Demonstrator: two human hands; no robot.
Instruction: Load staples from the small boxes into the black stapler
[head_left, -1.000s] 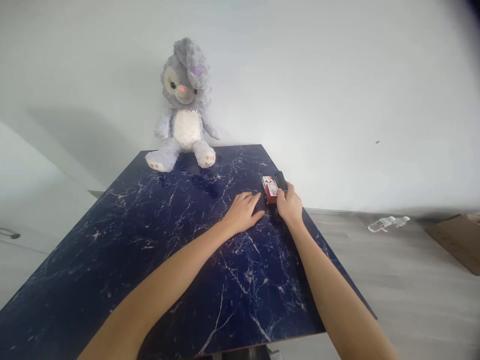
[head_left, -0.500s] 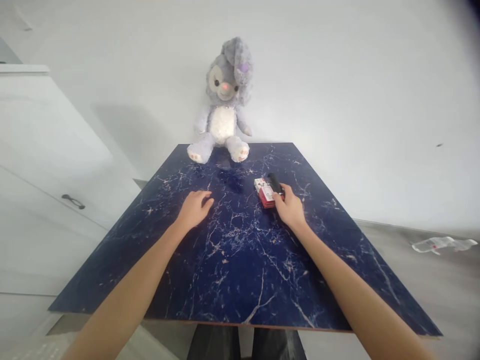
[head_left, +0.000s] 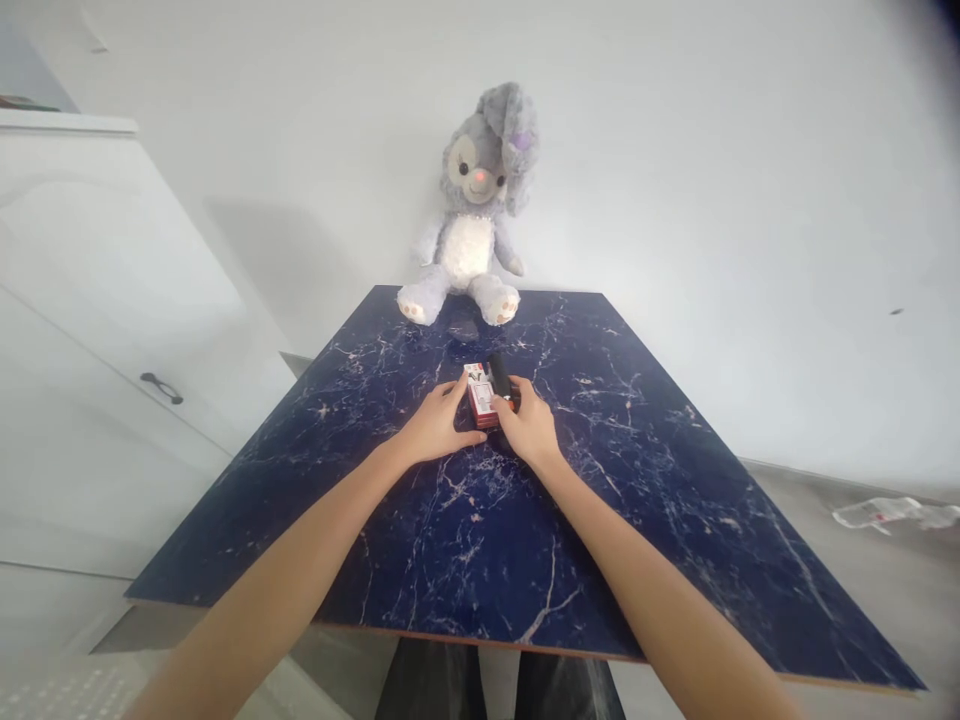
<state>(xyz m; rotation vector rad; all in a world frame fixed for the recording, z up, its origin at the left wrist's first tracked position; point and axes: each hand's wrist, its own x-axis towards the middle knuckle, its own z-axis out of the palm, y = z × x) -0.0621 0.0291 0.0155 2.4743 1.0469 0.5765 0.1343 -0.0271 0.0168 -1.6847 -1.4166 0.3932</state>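
Box (head_left: 483,398) in front of plush toy (head_left: 469,245): our right hand (head_left: 531,422) pinched it and black object (head_left: 499,374), left hand (head_left: 433,424) spread; we needed even pressure.

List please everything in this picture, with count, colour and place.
Table: 1, dark blue, centre
Wall: 1, pale grey, behind
Floor: 1, grey, right
Plush toy: 1, grey and white, far table edge
Box: 1, white and red, mid-table
Elongated object: 1, black, right of box
Cabinet: 1, white, left
Handle: 1, dark, on cabinet
Cabinet-top item: count, colour unclear, upper left
Plastic item: at least 1, clear, floor, right
Dotted patch: 1, whitish, lower left
Legs: 2, dark-clothed, bottom centre
Arms: 2, bare, across table
Left hand: 1, bare, left of box
Right hand: 1, bare, on box and elongated object
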